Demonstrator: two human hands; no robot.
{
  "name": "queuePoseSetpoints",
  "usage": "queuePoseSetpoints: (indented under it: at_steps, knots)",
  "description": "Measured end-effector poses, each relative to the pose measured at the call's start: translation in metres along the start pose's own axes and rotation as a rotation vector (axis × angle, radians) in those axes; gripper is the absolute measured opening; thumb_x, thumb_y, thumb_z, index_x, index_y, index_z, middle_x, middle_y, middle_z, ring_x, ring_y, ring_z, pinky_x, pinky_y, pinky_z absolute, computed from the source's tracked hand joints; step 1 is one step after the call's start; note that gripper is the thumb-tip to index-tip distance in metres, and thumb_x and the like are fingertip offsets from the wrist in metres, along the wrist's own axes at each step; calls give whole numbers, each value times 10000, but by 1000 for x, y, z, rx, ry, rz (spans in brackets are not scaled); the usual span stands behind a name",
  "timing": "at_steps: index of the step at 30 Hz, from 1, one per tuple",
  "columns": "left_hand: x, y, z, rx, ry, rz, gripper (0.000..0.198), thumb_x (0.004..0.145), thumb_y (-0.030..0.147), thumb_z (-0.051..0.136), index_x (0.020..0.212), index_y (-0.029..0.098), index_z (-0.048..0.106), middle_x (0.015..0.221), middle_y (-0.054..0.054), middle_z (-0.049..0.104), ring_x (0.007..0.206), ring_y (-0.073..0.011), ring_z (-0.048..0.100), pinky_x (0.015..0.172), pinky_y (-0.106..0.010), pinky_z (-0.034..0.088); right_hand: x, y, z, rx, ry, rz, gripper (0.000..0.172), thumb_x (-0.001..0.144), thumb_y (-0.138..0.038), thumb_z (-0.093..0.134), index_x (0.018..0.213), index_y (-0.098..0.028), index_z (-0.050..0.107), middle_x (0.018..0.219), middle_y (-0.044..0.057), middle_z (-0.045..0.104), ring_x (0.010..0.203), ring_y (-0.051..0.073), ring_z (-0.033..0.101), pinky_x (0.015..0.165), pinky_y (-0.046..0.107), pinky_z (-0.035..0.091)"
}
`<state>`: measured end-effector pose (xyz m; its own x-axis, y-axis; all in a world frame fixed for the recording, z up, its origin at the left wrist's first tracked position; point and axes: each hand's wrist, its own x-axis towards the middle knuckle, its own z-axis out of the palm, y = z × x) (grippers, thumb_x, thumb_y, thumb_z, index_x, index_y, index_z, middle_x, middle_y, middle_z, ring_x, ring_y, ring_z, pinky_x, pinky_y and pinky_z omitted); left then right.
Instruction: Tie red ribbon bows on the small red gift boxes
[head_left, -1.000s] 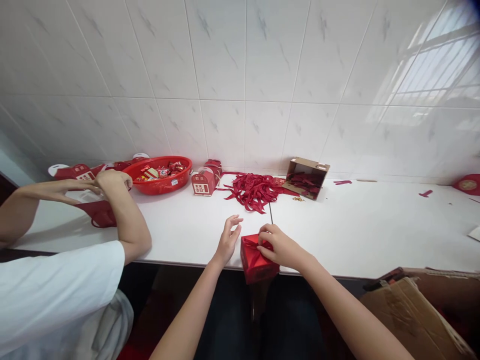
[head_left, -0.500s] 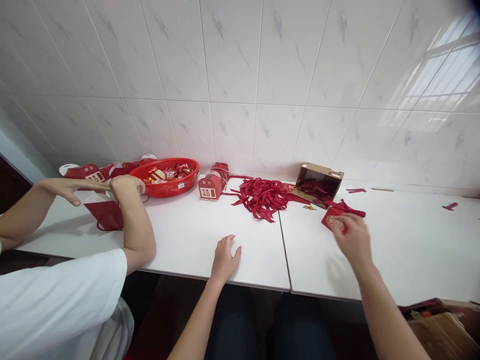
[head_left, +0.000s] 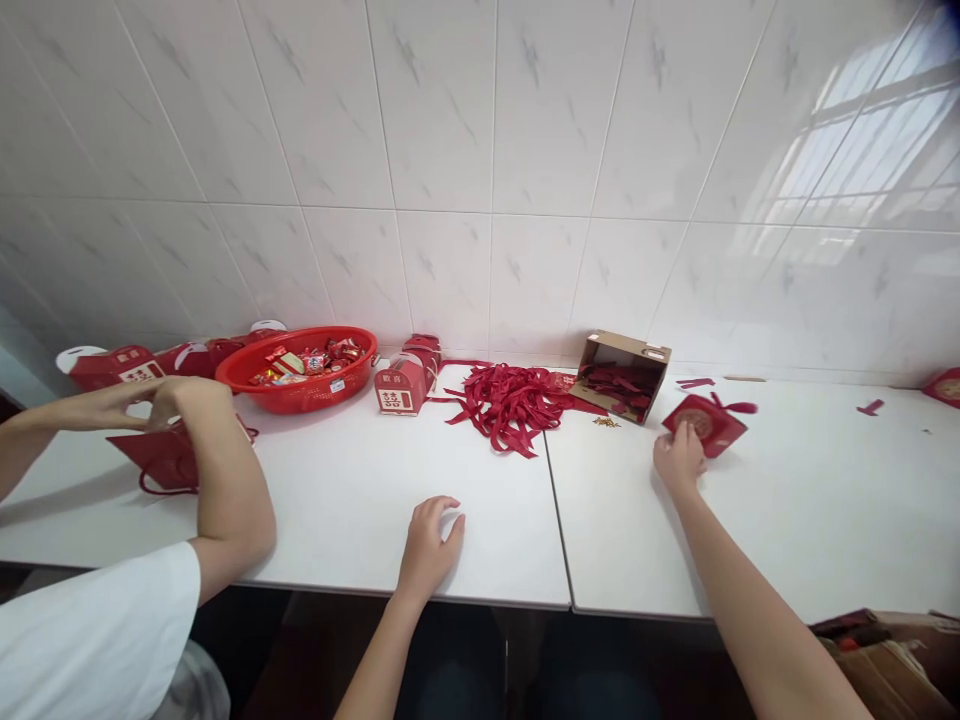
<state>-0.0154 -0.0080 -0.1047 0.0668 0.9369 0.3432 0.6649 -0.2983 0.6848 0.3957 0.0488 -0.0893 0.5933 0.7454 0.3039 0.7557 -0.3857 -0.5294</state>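
Observation:
My right hand (head_left: 681, 460) grips the near left side of a small red gift box (head_left: 721, 428) with a round gold emblem and a ribbon bow on top. On the white table (head_left: 495, 525) rests my left hand (head_left: 431, 545), its fingers loosely curved and thumb apart, with nothing in it. Beyond the hands lies a heap of dark red ribbons (head_left: 510, 400). Right of the heap, a cardboard box (head_left: 626, 372) lies on its side with red pieces inside. A few tiny gold bits (head_left: 606, 422) are scattered in front of it.
At the left, a co-worker's arms (head_left: 225, 480) work over a red bag (head_left: 169, 455). Behind stands a red basket (head_left: 300, 395) of wrapped sweets, beside a red patterned box (head_left: 399, 390). Another red item (head_left: 943, 388) is at the right edge. A carton (head_left: 892, 660) sits below the table's front right.
The red gift box now shows its side and bow, turned and slightly further right. My right hand has shifted from over its top to its left side. The camera view has swung right.

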Motion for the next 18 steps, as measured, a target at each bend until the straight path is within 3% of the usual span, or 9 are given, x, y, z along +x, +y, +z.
queuePoseSetpoints:
  at_steps: [3, 7, 11, 14, 18]
  knots:
    - [2, 1, 0, 10, 9, -9, 192, 800, 301, 491, 931, 210, 596, 1014, -71, 620, 1043, -245, 534, 925, -422, 439, -5, 20, 13, -124, -69, 58, 496, 871, -307, 304, 1303, -106, 443, 1402, 194, 357, 1305, 351, 285, 1020, 591, 186]
    - [5, 3, -1, 50, -3, -9, 189, 783, 315, 502, 912, 220, 601, 1022, -69, 621, 1036, -262, 531, 906, -435, 443, -10, 29, 25, -218, -170, 7, 467, 887, -346, 300, 1284, -182, 484, 1411, 106, 386, 1315, 279, 293, 1053, 469, 211]
    - [4, 3, 2, 137, -38, -18, 226, 791, 348, 486, 940, 224, 602, 1086, -82, 591, 1087, -275, 499, 918, -436, 425, -6, 31, 25, -269, -185, 3, 493, 895, -377, 267, 1314, -194, 452, 1436, 83, 354, 1324, 274, 275, 1051, 442, 218]
    - [5, 4, 11, 325, -66, -48, 314, 811, 367, 452, 1055, 219, 584, 1209, -127, 529, 1163, -316, 438, 947, -501, 354, -4, 31, 25, -283, -177, 7, 501, 888, -388, 264, 1313, -199, 451, 1432, 77, 361, 1320, 273, 281, 1045, 438, 226]
    - [32, 8, 30, 533, -207, -3, 446, 847, 393, 395, 1228, 182, 488, 1356, -193, 410, 1268, -363, 328, 973, -552, 252, -3, 31, 26, -283, -162, 14, 498, 871, -394, 272, 1284, -203, 475, 1406, 77, 394, 1304, 268, 301, 1030, 439, 243]
